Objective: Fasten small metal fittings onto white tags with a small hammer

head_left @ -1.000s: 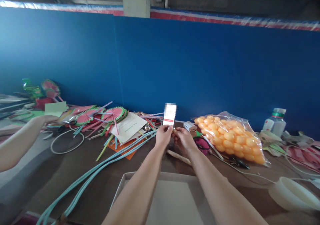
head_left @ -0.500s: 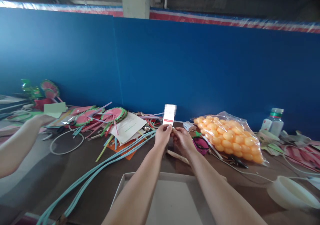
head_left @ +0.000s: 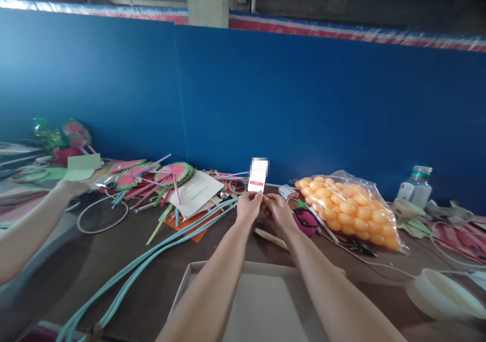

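Note:
My left hand [head_left: 248, 206] and my right hand [head_left: 277, 211] meet above the brown table [head_left: 125, 251], both pinched at the bottom edge of a small white card with a red stripe [head_left: 257, 177]. The card stands upright between them. Below my right hand lies a pale wooden stick [head_left: 270, 238]. A dark pink hoop [head_left: 305, 219] sits just right of my right hand.
A bag of orange balls [head_left: 348, 208] lies right. Long teal tubes [head_left: 152, 254] run left of my arms. Pink paper fans [head_left: 172, 174], papers and a white ring [head_left: 102, 215] clutter the back left. Another person's arm [head_left: 26, 225] holds a pale green paper [head_left: 81, 165]. A tray [head_left: 261, 306] is near; a white dish [head_left: 440, 292] and bottle [head_left: 415, 186] right.
My hands and the card stay almost in place. The other person's arm at the left has shifted slightly with its green paper.

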The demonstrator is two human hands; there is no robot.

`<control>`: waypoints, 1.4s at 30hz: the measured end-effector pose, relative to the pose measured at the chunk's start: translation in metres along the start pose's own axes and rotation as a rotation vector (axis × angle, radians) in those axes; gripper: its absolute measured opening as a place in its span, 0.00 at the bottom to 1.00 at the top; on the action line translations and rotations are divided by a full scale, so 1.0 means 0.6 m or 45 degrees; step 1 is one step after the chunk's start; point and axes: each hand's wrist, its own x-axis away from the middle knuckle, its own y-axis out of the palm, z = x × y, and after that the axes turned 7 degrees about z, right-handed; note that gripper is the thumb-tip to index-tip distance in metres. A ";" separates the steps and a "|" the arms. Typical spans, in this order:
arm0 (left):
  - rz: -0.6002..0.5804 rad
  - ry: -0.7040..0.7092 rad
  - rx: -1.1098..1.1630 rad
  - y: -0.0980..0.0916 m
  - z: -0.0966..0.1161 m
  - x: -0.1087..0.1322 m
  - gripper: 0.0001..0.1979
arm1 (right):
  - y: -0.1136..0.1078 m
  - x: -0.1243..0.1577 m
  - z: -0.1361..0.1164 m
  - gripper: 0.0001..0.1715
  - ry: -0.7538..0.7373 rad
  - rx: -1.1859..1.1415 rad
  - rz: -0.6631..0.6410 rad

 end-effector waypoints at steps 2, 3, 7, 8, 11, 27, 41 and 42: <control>-0.003 0.008 -0.015 0.000 -0.003 -0.001 0.12 | 0.000 0.000 0.001 0.22 -0.014 0.015 0.000; -0.004 0.011 -0.015 0.000 -0.003 -0.002 0.12 | 0.000 0.000 0.001 0.22 -0.018 0.017 -0.004; -0.023 -0.022 0.042 0.001 0.006 0.003 0.12 | 0.000 0.001 0.002 0.22 -0.029 0.013 -0.005; -0.033 -0.050 0.076 0.001 0.010 0.005 0.11 | -0.001 0.002 0.002 0.22 -0.033 0.015 -0.001; -0.054 -0.153 0.242 0.000 0.023 0.009 0.10 | -0.001 0.006 -0.003 0.21 -0.084 0.041 0.021; -0.035 -0.475 0.664 -0.011 0.046 0.004 0.04 | -0.031 0.049 -0.116 0.08 -0.608 0.811 -0.208; 0.047 -0.673 0.789 -0.014 0.037 -0.002 0.09 | -0.241 0.095 0.000 0.21 -0.384 1.543 -0.502; 0.052 -0.671 0.779 -0.014 0.035 -0.002 0.09 | -0.243 0.098 0.006 0.21 -0.420 1.559 -0.492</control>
